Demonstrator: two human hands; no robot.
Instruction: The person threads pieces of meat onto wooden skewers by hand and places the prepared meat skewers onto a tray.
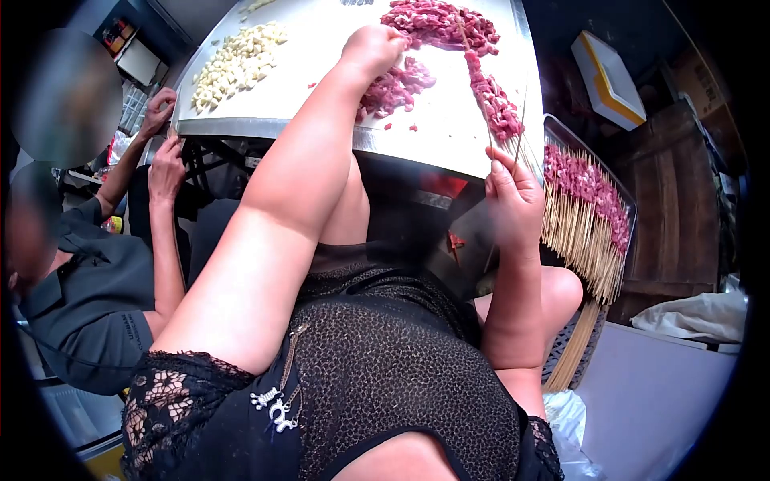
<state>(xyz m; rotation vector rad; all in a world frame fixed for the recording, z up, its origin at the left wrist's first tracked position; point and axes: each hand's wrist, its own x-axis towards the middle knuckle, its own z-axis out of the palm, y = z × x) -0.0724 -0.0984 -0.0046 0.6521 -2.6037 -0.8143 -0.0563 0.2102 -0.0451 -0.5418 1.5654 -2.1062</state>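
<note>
My left hand [375,50] reaches across the white table, its fingers closed at the edge of a red raw meat pile [449,26]. What lies between those fingertips is too small to make out. A second, paler heap of meat pieces [397,86] lies just below that hand. At the table's right edge, my right hand [515,192] is closed, thumb against fingers, on a thin bamboo skewer [520,120]. Just beyond it, several meat-loaded skewers [493,100] lie side by side, their bare ends toward my right hand.
White chopped pieces [239,64] are heaped at the table's left. A metal tray [631,216] of loaded skewers [589,200] stands to the right, with bare bamboo sticks [579,345] below. Another person's hands [166,164] are by the table's left edge. A white-and-yellow box [609,80] is at upper right.
</note>
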